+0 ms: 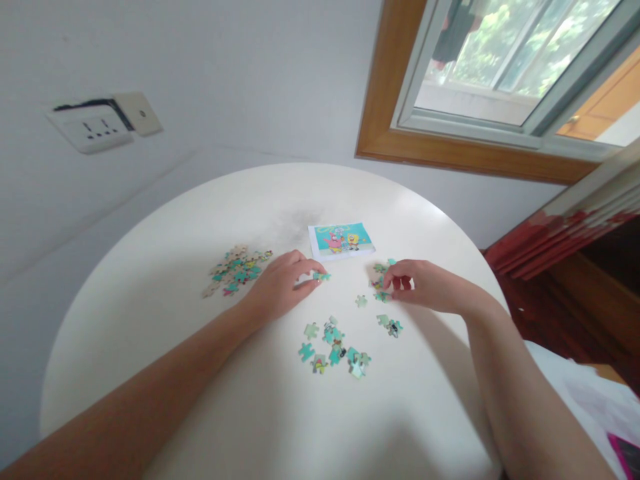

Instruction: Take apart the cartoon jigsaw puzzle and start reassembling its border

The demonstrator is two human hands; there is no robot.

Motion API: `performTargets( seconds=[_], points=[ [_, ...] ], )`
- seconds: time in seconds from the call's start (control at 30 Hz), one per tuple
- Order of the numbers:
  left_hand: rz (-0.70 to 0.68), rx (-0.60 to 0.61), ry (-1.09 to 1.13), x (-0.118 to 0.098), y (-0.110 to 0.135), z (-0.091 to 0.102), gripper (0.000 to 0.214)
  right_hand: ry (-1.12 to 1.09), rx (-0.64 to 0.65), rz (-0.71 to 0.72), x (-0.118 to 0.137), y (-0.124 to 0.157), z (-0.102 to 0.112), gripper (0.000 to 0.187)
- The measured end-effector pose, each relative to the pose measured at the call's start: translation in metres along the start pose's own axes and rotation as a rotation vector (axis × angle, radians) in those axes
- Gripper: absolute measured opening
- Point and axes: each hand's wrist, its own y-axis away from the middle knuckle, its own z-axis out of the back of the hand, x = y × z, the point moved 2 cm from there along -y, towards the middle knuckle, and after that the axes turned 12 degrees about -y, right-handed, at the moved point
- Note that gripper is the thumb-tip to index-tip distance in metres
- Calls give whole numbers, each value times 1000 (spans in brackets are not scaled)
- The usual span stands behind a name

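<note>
On the round white table (150, 267), my left hand (283, 283) pinches a small teal puzzle piece (321, 275) between thumb and fingers. My right hand (425, 283) rests to the right, its fingertips closed on a piece in a little cluster of puzzle pieces (381, 283). A reference picture card (341, 240) with cartoon figures lies just beyond both hands. Several loose pieces (335, 347) lie in front of my hands, and a bigger pile of pieces (235, 269) sits to the left of my left hand.
A grey wall with a power socket (97, 127) rises behind the table. A wood-framed window (480, 87) is at the upper right. Red curtain fabric (560, 227) hangs at the right, beside the table's edge.
</note>
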Motion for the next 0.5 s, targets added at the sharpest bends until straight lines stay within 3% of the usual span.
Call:
performTargets(
  seconds=[0.17, 0.5],
  points=[
    [-4, -7, 0, -1, -1, 0, 22, -4, 48, 55, 1, -6, -12, 18],
    [6, 9, 0, -1, 0, -1, 22, -88, 53, 148, 14, -9, -14, 16]
  ],
)
